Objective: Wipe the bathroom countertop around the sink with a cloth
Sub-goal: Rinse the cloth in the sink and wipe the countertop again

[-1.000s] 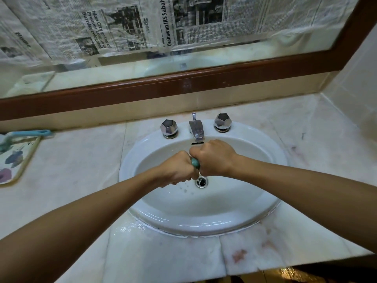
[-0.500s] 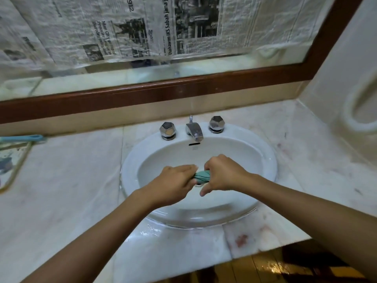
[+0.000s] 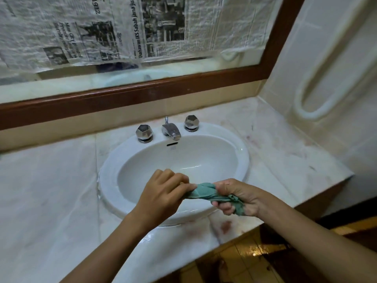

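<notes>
Two hands hold one green cloth (image 3: 206,193) stretched between them above the front of the white sink (image 3: 242,158), near the table's front edge. The left hand (image 3: 163,193) has its grip pressed together, pinching one end of the cloth; the right hand (image 3: 238,199) is fisted around the other end, with a tail of fabric poking out below the palm. It looks soft, light and limp, twisted into a rope and probably damp, so it should bunch easily and is best flattened into a pad under the palm for wiping. Pale marble forms the table (image 3: 51,190), glossy with wet patches at the front edge and reddish stains toward the right corner. Behind stand a chrome faucet (image 3: 171,129) and a wood-framed mirror (image 3: 142,92) covered with newspaper.
</notes>
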`<state>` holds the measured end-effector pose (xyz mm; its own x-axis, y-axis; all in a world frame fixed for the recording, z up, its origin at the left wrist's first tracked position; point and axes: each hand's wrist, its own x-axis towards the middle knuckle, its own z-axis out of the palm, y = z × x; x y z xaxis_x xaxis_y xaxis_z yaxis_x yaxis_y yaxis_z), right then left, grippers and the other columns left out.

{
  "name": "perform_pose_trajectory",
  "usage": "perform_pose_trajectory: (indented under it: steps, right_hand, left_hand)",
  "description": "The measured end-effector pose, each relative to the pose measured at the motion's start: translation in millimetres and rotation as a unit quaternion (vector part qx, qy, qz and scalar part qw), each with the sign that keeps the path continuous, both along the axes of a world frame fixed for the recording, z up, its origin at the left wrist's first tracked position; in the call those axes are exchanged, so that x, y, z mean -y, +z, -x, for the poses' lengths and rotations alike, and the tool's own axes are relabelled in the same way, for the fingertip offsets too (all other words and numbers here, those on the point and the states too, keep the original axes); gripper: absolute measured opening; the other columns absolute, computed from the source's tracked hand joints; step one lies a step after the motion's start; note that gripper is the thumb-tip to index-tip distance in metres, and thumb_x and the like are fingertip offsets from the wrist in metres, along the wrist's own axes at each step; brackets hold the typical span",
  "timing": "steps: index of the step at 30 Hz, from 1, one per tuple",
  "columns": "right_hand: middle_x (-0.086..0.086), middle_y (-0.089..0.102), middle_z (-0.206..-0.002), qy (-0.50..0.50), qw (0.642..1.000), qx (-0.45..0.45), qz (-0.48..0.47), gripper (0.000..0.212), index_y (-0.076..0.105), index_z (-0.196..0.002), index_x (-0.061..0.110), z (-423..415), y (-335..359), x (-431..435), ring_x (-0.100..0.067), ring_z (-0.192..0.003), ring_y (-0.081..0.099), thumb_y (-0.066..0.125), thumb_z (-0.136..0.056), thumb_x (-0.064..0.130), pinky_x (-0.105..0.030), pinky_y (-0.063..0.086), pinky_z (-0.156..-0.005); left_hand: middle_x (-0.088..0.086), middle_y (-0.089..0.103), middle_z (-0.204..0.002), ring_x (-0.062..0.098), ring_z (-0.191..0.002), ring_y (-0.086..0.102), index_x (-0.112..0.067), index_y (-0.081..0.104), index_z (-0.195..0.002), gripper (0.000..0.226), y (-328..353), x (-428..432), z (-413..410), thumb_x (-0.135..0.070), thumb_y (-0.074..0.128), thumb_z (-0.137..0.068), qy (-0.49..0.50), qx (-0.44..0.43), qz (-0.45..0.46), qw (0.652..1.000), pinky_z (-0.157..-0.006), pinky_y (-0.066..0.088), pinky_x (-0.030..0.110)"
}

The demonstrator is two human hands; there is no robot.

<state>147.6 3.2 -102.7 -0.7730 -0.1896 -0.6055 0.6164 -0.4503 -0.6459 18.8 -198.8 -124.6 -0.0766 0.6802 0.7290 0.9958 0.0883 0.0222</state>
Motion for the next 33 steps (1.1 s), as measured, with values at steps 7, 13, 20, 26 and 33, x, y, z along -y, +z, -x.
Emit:
perform_pose_trajectory:
  steps: [7,13,20,26,33]
  right_hand:
    - [-0.034,0.066,-0.089,-0.165,0.971,0.080,0.151,0.048,0.063,-0.108,-0.014,-43.6,-3.5,-46.7,-0.039,-0.067,0.070,0.074,-0.062,-0.010,-0.041,0.059,-0.054]
    - [-0.025,0.067,-0.086,-0.308,0.924,0.104,-0.199,0.015,0.065,-0.096,-0.007,-79.2,-27.2,-144.8,-0.032,-0.074,0.065,0.056,-0.084,-0.006,-0.038,0.052,-0.070]
    - [-0.019,0.059,-0.129,-0.177,0.633,0.021,-0.753,0.043,0.054,-0.132,0.004,-91.4,-73.9,-254.2,-0.036,-0.110,0.060,0.051,-0.090,-0.004,-0.042,0.052,-0.091]
    - [-0.005,0.031,-0.155,0.017,0.659,-0.035,-0.751,0.065,0.045,-0.142,0.018,-80.3,-104.4,-273.1,-0.032,-0.144,0.019,0.022,-0.092,0.053,-0.045,0.023,-0.114]
    - [0.003,0.016,-0.158,0.080,0.609,-0.037,-0.789,0.053,0.022,-0.150,0.035,-66.3,-142.2,-290.4,-0.027,-0.146,0.017,0.022,-0.098,0.045,-0.041,0.014,-0.112]
  left_hand:
    - [0.000,0.072,-0.107,0.022,-0.081,0.062,-0.018,0.077,-0.103,0.026,-29.3,-38.6,-23.6,-0.004,0.072,-0.082,-0.015,0.019,0.021,0.999,-0.066,0.041,0.032]
    - [-0.001,0.058,-0.136,0.025,-0.099,0.062,-0.026,0.062,-0.122,0.039,-73.9,-139.0,-72.5,-0.020,0.064,-0.084,0.068,0.251,0.105,0.960,-0.078,0.048,0.037]
    - [-0.001,0.042,-0.149,0.023,-0.125,0.049,-0.019,0.059,-0.129,0.050,-72.1,-239.2,-80.6,-0.029,0.055,-0.081,0.182,0.388,0.162,0.889,-0.100,0.040,0.035]
    - [0.003,0.012,-0.162,0.027,-0.142,0.032,-0.017,0.037,-0.146,0.060,-85.8,-293.4,-61.7,-0.036,0.055,-0.092,0.274,0.439,0.212,0.829,-0.106,0.035,0.040]
    - [-0.004,0.003,-0.163,0.022,-0.139,0.032,-0.027,0.022,-0.150,0.059,-88.1,-312.6,-65.9,-0.043,0.039,-0.096,0.312,0.442,0.253,0.802,-0.100,0.039,0.038]
